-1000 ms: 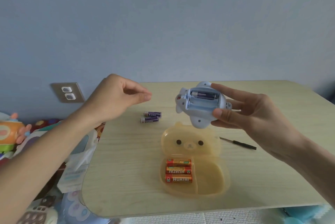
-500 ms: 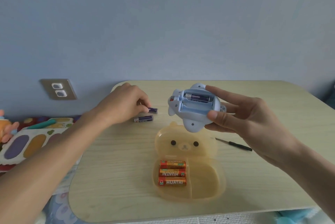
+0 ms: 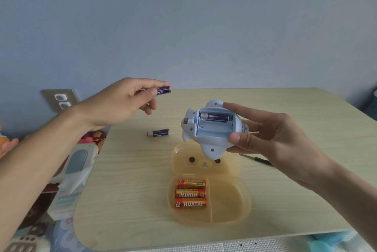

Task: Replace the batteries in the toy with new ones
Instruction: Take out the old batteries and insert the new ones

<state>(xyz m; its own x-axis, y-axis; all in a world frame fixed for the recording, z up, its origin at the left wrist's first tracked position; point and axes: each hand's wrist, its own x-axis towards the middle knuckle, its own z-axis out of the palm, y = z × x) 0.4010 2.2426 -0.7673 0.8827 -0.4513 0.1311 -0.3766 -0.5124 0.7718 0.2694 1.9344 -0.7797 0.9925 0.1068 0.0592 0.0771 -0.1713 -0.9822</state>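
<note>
The left hand (image 3: 122, 104) is raised above the far left part of the pale wooden table (image 3: 126, 180), with thumb and fingertips pinching a small purple cylindrical battery (image 3: 164, 90) that points right, clear of the tabletop. The right hand (image 3: 271, 137) holds the pale blue rounded plastic toy (image 3: 212, 145) in the air above the middle of the table, underside up, thumb on the near edge and fingers curled around the far side. The toy's battery compartment is uncovered: a second purple battery (image 3: 216, 117) sits in the far slot, and the two nearer slots show bare blue plastic. A third purple battery (image 3: 158, 133) lies flat on the table to the left of the toy, well apart from both hands. Beneath the toy a translucent yellow bear-shaped plastic box (image 3: 228, 200) lies open, its lid with the bear face folded back flat. Three orange-and-red batteries (image 3: 190, 194) lie side by side in the box's left compartment. A thin black screwdriver (image 3: 263, 160) lies on the table just right of the lid, partly hidden by the right hand. A white wall socket (image 3: 61, 99) is on the wall behind the left wrist.
</note>
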